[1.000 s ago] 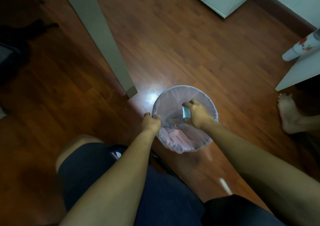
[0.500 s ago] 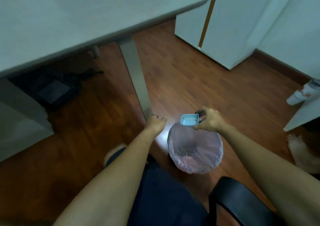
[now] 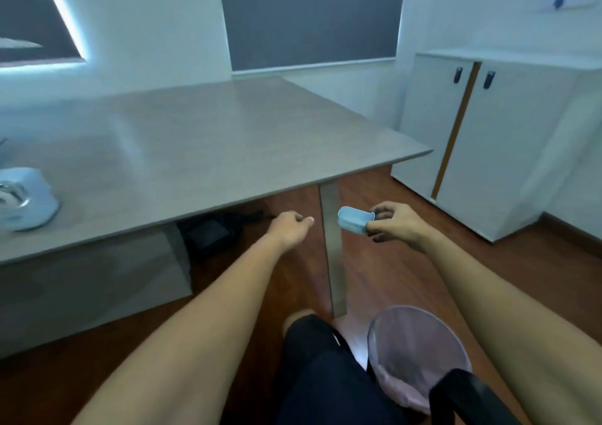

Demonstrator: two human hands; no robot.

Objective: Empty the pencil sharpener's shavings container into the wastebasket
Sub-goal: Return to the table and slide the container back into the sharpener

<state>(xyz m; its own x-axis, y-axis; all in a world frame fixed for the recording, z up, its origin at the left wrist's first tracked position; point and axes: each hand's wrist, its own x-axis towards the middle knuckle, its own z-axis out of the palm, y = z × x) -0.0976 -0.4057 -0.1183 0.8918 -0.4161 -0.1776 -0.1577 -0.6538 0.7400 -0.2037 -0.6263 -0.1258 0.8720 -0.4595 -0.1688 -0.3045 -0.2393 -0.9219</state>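
We are pinching the small blue shavings container (image 3: 355, 221) in our right hand (image 3: 395, 226), well above the wastebasket (image 3: 417, 353); our left hand (image 3: 290, 231) is hanging loosely curled, empty.

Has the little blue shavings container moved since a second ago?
Yes. The shavings container in the right hand rose out of the wastebasket, now well above it.

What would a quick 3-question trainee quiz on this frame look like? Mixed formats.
1. True or false: the left hand holds the shavings container.
2. Where is the wastebasket? A) on the desk B) on the floor by the person's knee C) inside the cabinet
3. Fill in: the pencil sharpener sits on the ____.

Key: 1 false, the right hand holds it; 2 B; 3 desk.
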